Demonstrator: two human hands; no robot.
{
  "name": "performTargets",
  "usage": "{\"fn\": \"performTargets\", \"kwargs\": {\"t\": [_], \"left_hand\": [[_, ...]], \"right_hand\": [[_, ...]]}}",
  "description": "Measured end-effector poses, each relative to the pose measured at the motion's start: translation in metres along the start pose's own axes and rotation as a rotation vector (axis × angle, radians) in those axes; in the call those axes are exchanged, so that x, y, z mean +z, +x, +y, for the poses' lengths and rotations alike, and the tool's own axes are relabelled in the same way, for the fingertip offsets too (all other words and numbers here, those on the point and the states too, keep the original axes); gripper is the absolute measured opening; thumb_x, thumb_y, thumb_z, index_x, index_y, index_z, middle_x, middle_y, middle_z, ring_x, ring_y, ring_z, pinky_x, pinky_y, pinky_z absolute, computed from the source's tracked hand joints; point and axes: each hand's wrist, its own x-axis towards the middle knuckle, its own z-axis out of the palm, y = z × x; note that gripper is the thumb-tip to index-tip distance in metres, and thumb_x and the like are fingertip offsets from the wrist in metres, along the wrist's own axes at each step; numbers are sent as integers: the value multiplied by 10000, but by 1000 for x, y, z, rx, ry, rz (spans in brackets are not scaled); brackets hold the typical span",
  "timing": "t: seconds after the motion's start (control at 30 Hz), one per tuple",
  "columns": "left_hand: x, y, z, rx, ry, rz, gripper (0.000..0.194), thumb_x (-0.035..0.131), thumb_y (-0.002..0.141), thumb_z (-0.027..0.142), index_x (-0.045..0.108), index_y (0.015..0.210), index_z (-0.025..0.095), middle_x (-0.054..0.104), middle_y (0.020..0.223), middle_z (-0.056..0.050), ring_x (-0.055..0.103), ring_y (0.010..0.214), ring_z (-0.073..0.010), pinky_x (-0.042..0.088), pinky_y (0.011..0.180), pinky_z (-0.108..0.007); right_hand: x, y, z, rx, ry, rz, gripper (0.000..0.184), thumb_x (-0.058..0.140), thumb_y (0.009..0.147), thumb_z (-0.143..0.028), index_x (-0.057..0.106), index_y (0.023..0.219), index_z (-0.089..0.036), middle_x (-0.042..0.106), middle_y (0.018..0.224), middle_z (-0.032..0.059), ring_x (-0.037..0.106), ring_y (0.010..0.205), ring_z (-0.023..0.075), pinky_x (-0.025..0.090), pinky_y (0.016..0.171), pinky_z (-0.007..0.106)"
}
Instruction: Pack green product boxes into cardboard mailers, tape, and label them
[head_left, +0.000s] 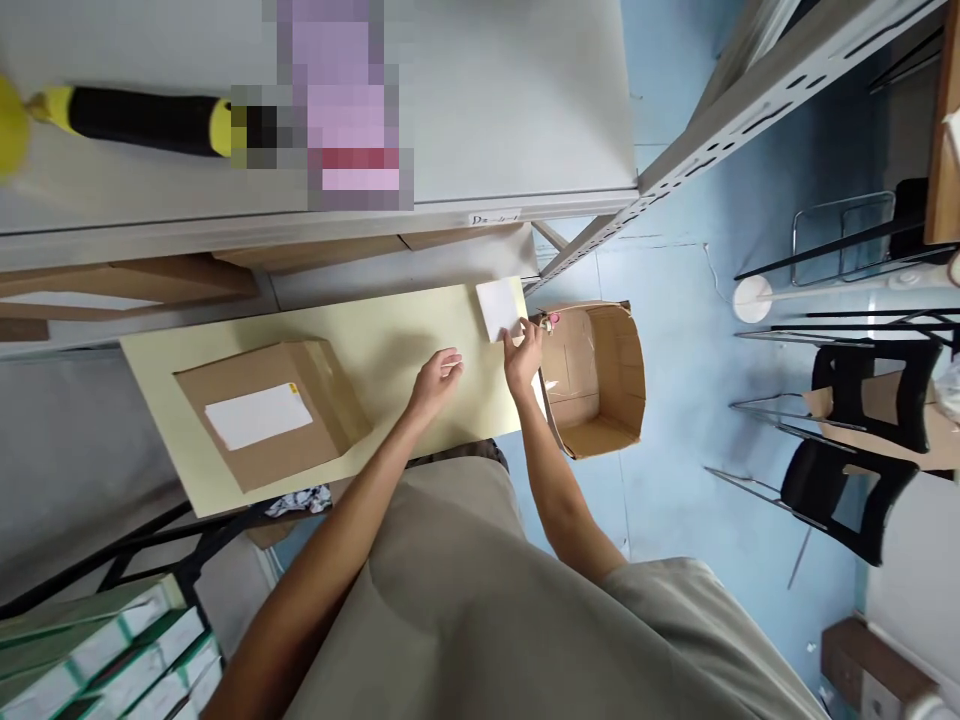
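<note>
A stack of white square paper [495, 308] lies at the right end of the pale yellow tabletop [390, 325]. My right hand [523, 362] is at its lower right corner, thumb and fingers closed about the paper's edge. To the left, my left hand [437, 384] hovers over the tabletop with its fingers curled in towards the thumb. A small whitish bit shows at those fingertips, too small to name. Further left, a brown cardboard box [262, 465] with a white label [259, 416] lies on the same tabletop, apart from both hands.
An open cardboard carton [634, 375] stands beyond the table's right end, some small scraps inside. Above the table runs a grey metal shelf [510, 110] bearing a black and yellow tool handle [146, 120]. Black chairs [847, 490] stand far right; green and white boxes [120, 650] sit lower left.
</note>
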Motion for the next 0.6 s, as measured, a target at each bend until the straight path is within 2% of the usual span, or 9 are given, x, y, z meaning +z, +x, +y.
{"fn": "performTargets", "kwargs": {"t": [0.1, 0.17, 0.23, 0.33, 0.43, 0.53, 0.6], "left_hand": [[7, -1, 8, 1, 23, -18, 463, 778, 902, 450, 747, 1297, 211, 817, 1367, -187, 794, 1230, -340, 647, 1111, -514], [10, -2, 12, 4, 24, -29, 461, 778, 905, 458, 750, 1293, 210, 819, 1363, -182, 790, 1245, -342, 651, 1107, -512], [11, 0, 15, 4, 16, -33, 459, 784, 903, 457, 752, 1288, 208, 822, 1355, -178, 791, 1240, -342, 655, 1099, -518], [11, 8, 18, -5, 3, -30, 462, 793, 912, 441, 756, 1307, 206, 816, 1367, -177, 798, 1219, -341, 659, 1090, -523], [15, 24, 22, 3, -18, -14, 449, 786, 944, 424, 755, 1325, 189, 808, 1374, -185, 798, 1229, -334, 646, 1117, -515], [27, 42, 29, 15, -44, -33, 464, 765, 978, 399, 726, 1378, 167, 805, 1376, -195, 815, 1192, -319, 637, 1125, -514], [40, 52, 34, 28, -36, -38, 477, 730, 994, 332, 690, 1441, 169, 805, 1381, -190, 824, 1144, -306, 643, 1104, -515]], "right_hand": [[-6, 13, 7, 84, 110, -12, 282, 584, 1133, -429, 735, 1192, -199, 750, 1323, 186, 741, 1194, 282, 612, 1069, 403], [-8, 22, 12, 134, 158, -25, 262, 608, 1107, -441, 718, 1033, -216, 771, 1217, 157, 742, 1112, 264, 611, 1067, 409], [-12, 29, 16, 143, 195, -22, 289, 620, 1090, -476, 707, 969, -228, 782, 1165, 139, 744, 1074, 258, 611, 1080, 427], [-20, 32, 20, 107, 289, -4, 369, 619, 1082, -566, 716, 963, -230, 799, 1118, 126, 762, 1038, 254, 638, 1046, 433], [-32, 28, 18, 108, 469, -68, 474, 639, 1066, -677, 720, 1020, -212, 810, 1020, 101, 796, 943, 235, 678, 908, 388], [-43, 21, 10, 121, 660, -170, 596, 705, 1019, -759, 702, 1221, -198, 782, 890, 34, 818, 798, 213, 683, 770, 347], [-51, 22, 2, 98, 728, -206, 652, 729, 998, -790, 690, 1282, -205, 762, 857, 8, 829, 767, 206, 684, 755, 339]]}}
